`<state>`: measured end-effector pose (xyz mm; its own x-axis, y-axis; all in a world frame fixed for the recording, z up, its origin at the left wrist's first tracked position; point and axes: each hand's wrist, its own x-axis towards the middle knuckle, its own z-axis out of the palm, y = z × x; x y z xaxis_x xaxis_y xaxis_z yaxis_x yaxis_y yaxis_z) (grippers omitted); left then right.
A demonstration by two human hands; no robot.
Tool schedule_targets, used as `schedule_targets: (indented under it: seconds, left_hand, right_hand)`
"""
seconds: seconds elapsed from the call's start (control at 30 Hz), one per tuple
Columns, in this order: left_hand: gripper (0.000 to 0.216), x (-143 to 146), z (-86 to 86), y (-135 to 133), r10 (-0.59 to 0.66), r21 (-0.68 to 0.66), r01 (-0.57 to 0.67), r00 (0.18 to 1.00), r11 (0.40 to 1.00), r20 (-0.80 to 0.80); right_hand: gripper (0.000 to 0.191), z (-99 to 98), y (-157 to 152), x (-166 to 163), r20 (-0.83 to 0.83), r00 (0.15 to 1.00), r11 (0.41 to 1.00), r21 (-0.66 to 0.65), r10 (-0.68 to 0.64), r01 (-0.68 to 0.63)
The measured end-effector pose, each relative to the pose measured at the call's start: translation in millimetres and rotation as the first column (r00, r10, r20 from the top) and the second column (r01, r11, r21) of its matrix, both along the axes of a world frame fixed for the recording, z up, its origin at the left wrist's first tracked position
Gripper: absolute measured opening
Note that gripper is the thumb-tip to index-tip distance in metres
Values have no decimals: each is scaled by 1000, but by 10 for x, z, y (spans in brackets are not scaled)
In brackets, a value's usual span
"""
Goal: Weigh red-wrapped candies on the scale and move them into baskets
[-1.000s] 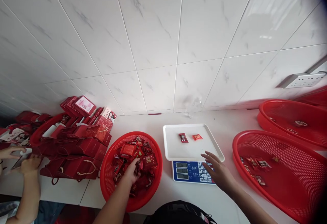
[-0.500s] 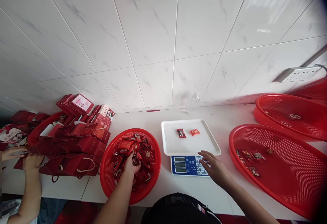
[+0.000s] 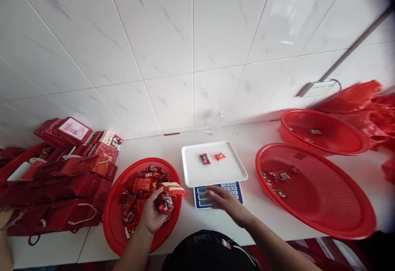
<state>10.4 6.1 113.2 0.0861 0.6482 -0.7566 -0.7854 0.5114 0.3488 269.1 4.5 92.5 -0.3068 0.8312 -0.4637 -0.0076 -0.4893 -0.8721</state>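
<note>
The left hand (image 3: 152, 216) grips an overfull clutch of red foil-wrapped candies (image 3: 167, 198) just above the round red plastic mesh basket (image 3: 108, 217), near left, so one may spill, while the open right hand (image 3: 226, 201) over the keypad of the white digital scale (image 3: 212, 173) might bump a key.

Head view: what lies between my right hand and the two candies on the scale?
Head view shows only bare white tray between the candies and the right hand, which is over the keypad.
</note>
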Motion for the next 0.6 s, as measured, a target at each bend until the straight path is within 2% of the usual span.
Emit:
schedule_targets:
  seconds: [0.07, 0.1, 0.2, 0.27, 0.37, 0.47, 0.53, 0.57, 0.6]
  left_hand:
    - [3, 235, 56, -30, -147, 46, 149, 988, 988, -45]
    - [6, 350, 58, -39, -219, 67, 223, 973, 972, -69]
    - [11, 627, 5, -43, -371, 73, 377, 924, 923, -92]
    - [9, 723, -36, -21, -400, 34, 405, 911, 914, -102]
    - [14, 738, -51, 31, -389, 6, 390, 918, 921, -74]
    - [16, 679, -37, 77, -352, 6, 352, 936, 936, 4]
    - [16, 652, -47, 95, -337, 3, 337, 940, 942, 51]
    - [17, 651, -60, 100, -335, -6, 336, 939, 942, 74]
    - [18, 659, -77, 103, -332, -21, 335, 939, 942, 91]
  right_hand:
    - [53, 16, -38, -120, -314, 948, 978, -206, -45, -22]
    - [54, 2, -51, -160, -406, 910, 959, -279, -78, -42]
    - [50, -79, -51, -174, -447, 883, 926, -375, -141, -42]
    - [49, -121, -2, -90, -380, 903, 926, -375, -198, 45]
    - [58, -129, 134, 139, -241, 914, 931, -248, -326, 266]
    - [69, -107, 246, 354, 86, 921, 925, 63, -379, 375]
    - [66, -100, 250, 398, 362, 849, 914, 275, -386, 299]
    - [62, -98, 226, 378, 441, 821, 916, 331, -363, 227]
    - [58, -95, 190, 331, 464, 832, 928, 343, -305, 149]
